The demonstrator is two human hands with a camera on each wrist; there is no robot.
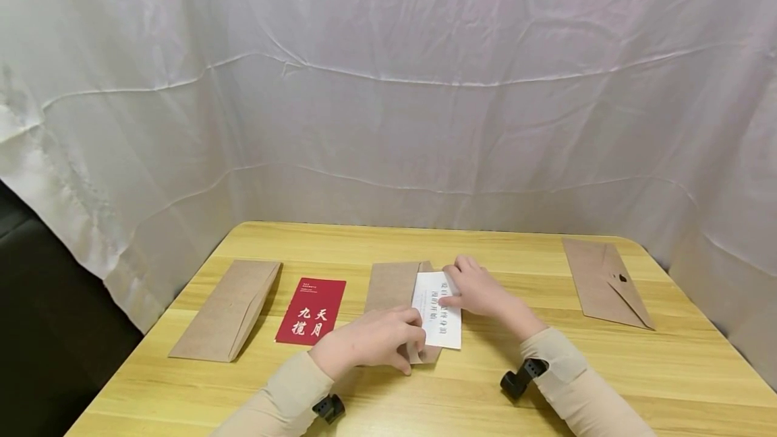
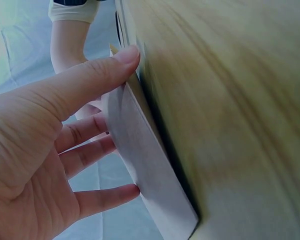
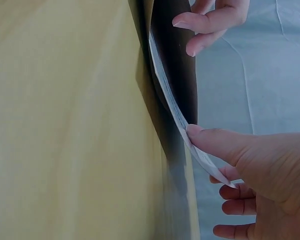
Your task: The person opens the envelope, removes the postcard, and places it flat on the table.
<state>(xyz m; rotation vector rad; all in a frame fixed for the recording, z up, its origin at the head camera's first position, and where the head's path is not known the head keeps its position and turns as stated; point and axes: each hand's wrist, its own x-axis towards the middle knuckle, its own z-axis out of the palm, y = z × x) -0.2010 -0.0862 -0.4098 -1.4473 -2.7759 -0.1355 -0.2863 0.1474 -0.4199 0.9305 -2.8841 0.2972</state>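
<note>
A brown paper envelope [image 1: 388, 285] lies near the middle of the table, partly covered by my left hand [image 1: 382, 337]. In the left wrist view, my thumb and fingers grip the near edge of the envelope [image 2: 145, 155]. A white card [image 1: 446, 336] with dark printed characters overlaps the envelope's right side. My right hand [image 1: 479, 292] holds that card by its right edge. The right wrist view has the card [image 3: 202, 157] slightly bent, pinched between thumb and forefinger, its far end reaching in at the brown paper's opening.
Left of the envelope lies a red card [image 1: 311, 329] with white characters. Another brown envelope [image 1: 221, 315] is at the table's left side. A third brown envelope [image 1: 591, 282] with a small dark mark lies at the right. White curtains [image 1: 425, 120] hang behind the table.
</note>
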